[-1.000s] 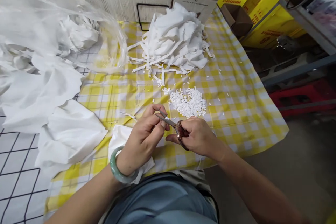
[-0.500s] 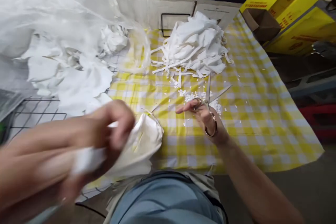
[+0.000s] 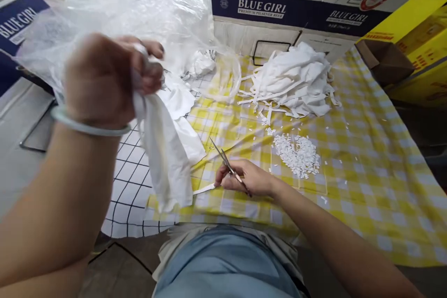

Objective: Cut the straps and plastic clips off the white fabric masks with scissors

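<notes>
My left hand [image 3: 108,79], slightly blurred and wearing a pale bracelet, is raised at the left with its fingers closed on a white cloth piece [image 3: 162,153]. The cloth hangs down over the table edge of the yellow cover. Lower and right of it, my right hand [image 3: 244,177] has the scissors [image 3: 228,165] on its fingers, blades nearly together and pointing up and left. Its fingertips also pinch the end of a narrow white strap [image 3: 204,189] that runs toward the hanging cloth. Beyond lies a heap of white strapped cloth pieces [image 3: 296,79].
Small white clippings [image 3: 296,153] lie on the yellow checked tablecloth [image 3: 352,149]. More white cloth and a clear plastic bag [image 3: 139,9] are at the left, over a black-grid white cover [image 3: 131,172]. A beer carton [image 3: 240,23] stands behind, with yellow boxes [image 3: 419,32] at right.
My left hand has risen and now holds the cloth up. My right hand has moved left, its spread scissors have closed, and it now pinches the strap. The view has shifted left.
</notes>
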{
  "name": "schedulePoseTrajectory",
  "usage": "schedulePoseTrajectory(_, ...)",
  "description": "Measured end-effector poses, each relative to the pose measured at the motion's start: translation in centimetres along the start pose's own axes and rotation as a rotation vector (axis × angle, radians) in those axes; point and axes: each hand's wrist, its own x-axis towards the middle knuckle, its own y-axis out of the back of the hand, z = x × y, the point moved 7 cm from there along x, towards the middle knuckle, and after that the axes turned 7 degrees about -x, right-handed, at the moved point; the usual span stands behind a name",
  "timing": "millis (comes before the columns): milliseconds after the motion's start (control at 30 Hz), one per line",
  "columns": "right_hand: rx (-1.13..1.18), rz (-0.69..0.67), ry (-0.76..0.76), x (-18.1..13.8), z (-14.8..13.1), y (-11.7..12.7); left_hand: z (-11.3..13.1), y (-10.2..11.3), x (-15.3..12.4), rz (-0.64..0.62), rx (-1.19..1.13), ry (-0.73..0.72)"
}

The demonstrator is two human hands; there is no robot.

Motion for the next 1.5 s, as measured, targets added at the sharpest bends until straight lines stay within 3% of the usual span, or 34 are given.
schedulePoseTrajectory(67, -0.174, 0.093, 0.006, -0.5, 0.1, -0.2, -1.6, -1.4, 1.1, 0.009, 0.018, -0.026)
schedulePoseTrajectory(133, -0.379, 0.223, 0.107, -0.4, -0.1, -0.8, -4.0, -1.5, 1.1, 0.063, 0.129, -0.005)
schedulePoseTrajectory(200, -0.54, 0.292, 0.25, -0.3, -0.4, -2.0, -5.9, -0.4, -0.6, 0.151, 0.242, 0.025)
schedulePoseTrajectory(267, -0.675, 0.285, 0.355, -0.2, -0.4, -3.4, -7.1, 0.4, -3.6, 0.136, 0.298, 0.083)
schedulePoseTrajectory(333, -0.759, 0.264, 0.41, -0.3, -0.3, -4.3, -8.4, -0.3, -7.6, -0.081, 0.232, 0.203)
schedulePoseTrajectory(467, -0.636, 0.314, 0.384, -1.1, -0.6, -4.0, -11.2, -4.9, -17.7, -0.761, -0.068, 0.539)
schedulePoseTrajectory(533, -0.58, 0.32, 0.34, -1.2, -0.4, -4.1, -12.6, -6.1, -21.1, -0.866, -0.148, 0.651)
schedulePoseTrajectory(600, -0.625, 0.282, 0.331, -1.2, -0.2, -4.9, -14.0, -6.3, -22.2, -0.772, -0.212, 0.71)
schedulePoseTrajectory(700, -0.661, 0.248, 0.305, -1.1, 0.0, -5.6, -14.9, -5.5, -21.8, -0.533, -0.304, 0.723)
schedulePoseTrajectory(767, -0.513, 0.285, 0.189, -1.2, 0.1, -5.0, -14.6, -5.3, -21.4, -0.429, -0.364, 0.714)
schedulePoseTrajectory(867, -0.063, 0.271, -0.012, -2.5, -0.1, -4.8, -14.0, -6.2, -21.2, -0.288, -0.583, 0.776)
schedulePoseTrajectory(967, 0.326, 0.018, -0.106, -4.5, -1.3, -7.4, -13.2, -7.9, -20.4, -0.134, -0.938, 0.805)
schedulePoseTrajectory(1033, 0.4, -0.207, -0.156, -6.1, -1.8, -9.6, -12.9, -8.6, -19.4, -0.051, -1.085, 0.794)
schedulePoseTrajectory(1100, 0.363, -0.299, -0.177, -6.9, -1.7, -10.3, -12.7, -8.7, -18.6, 0.016, -1.119, 0.775)
schedulePoseTrajectory(1133, 0.332, -0.244, -0.171, -6.8, -1.5, -9.7, -12.5, -8.6, -18.3, 0.033, -1.107, 0.753)
schedulePoseTrajectory(1200, 0.248, 0.059, -0.119, -5.6, -1.0, -6.9, -11.7, -8.6, -17.8, 0.012, -1.055, 0.688)
schedulePoseTrajectory(1267, 0.146, 0.399, -0.003, -4.1, -1.2, -3.4, -10.6, -9.0, -17.6, -0.083, -0.991, 0.629)
schedulePoseTrajectory(1300, 0.102, 0.494, 0.077, -3.2, -1.6, -2.2, -9.9, -9.3, -17.7, -0.151, -0.955, 0.611)
schedulePoseTrajectory(1400, 0.056, 0.509, 0.269, 0.3, -3.0, -0.4, -8.6, -9.9, -17.9, -0.318, -0.823, 0.576)
schedulePoseTrajectory(1500, 0.135, 0.499, 0.29, 2.2, -3.4, 1.1, -8.2, -9.2, -17.6, -0.35, -0.685, 0.536)
